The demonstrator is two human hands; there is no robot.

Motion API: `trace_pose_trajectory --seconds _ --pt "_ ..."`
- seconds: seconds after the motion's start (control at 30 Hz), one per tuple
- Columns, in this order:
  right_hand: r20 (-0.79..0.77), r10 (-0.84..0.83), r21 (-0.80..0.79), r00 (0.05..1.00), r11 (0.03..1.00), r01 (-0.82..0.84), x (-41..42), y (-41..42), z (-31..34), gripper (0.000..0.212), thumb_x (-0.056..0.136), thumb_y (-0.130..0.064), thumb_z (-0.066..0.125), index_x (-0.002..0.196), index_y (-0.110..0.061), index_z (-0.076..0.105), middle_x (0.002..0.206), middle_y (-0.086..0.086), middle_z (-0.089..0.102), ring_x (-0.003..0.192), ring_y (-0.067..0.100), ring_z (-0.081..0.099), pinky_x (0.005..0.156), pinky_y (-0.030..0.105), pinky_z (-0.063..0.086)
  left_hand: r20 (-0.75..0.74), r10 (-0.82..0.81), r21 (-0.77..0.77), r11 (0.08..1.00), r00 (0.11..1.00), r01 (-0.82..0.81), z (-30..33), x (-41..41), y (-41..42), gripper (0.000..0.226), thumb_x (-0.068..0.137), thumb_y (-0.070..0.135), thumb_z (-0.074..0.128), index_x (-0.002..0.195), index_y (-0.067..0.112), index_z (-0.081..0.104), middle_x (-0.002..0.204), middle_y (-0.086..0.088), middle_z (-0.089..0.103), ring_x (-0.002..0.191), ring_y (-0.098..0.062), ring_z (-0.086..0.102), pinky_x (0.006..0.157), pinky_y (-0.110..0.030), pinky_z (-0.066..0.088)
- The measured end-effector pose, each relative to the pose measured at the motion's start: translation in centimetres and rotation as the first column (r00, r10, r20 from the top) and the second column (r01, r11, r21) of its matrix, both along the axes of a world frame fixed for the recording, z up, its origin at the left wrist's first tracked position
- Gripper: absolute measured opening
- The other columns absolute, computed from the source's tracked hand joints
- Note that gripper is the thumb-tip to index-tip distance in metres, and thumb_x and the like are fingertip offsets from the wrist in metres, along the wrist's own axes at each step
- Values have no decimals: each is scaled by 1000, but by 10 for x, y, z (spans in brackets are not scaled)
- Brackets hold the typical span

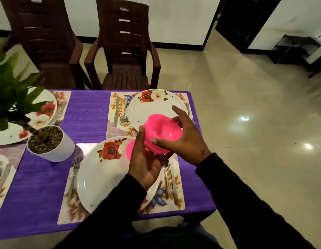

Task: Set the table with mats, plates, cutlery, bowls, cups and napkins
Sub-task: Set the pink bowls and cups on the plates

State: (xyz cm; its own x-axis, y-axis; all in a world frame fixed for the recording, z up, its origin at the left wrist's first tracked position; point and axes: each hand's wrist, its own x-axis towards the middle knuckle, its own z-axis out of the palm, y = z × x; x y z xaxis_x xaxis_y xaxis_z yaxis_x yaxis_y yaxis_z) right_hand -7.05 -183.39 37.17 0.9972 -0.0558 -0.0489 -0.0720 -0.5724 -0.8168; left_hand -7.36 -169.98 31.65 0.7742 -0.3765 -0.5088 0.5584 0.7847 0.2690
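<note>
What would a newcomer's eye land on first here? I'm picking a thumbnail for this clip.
The bright pink bowls, stacked and held up in mid-frame by the left hand from below and the right hand at the side. Next, the purple tablecloth under rose-patterned plates: the near plate below the hands, the far plate behind them. A potted plant stands at left.

potted plant (48,141) on purple tablecloth (87,112) | two brown chairs (127,51) | dark doorway (246,18)

Dim room, floor (246,123) glare, blurred warped edges.
</note>
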Motion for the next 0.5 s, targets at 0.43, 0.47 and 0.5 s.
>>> trace_pose_trajectory --seconds 0.43,0.47,0.5 --pt "91 -60 180 994 983 42 18 -269 -2 118 50 -70 84 150 -32 35 135 -6 49 120 11 52 98 39 53 -47 139 219 968 989 -125 16 -21 -273 65 85 59 63 132 15 62 122 -18 71 104 -37 71 91 -53 57" --pt "90 -62 185 994 982 44 17 -288 1 118 52 -67 87 151 -30 34 136 -6 48 121 11 51 100 38 51 -43 144 227 965 989 -131 16 -23 -288 64 85 60 63 131 16 63 119 -17 72 101 -36 72 87 -52 59" --pt "92 -73 193 993 980 54 17 -312 4 117 53 -63 89 151 -29 34 137 -6 47 122 10 50 101 37 50 -35 143 239 962 989 -131 14 -22 -308 63 85 60 61 131 17 63 116 -16 73 98 -34 73 84 -50 60"
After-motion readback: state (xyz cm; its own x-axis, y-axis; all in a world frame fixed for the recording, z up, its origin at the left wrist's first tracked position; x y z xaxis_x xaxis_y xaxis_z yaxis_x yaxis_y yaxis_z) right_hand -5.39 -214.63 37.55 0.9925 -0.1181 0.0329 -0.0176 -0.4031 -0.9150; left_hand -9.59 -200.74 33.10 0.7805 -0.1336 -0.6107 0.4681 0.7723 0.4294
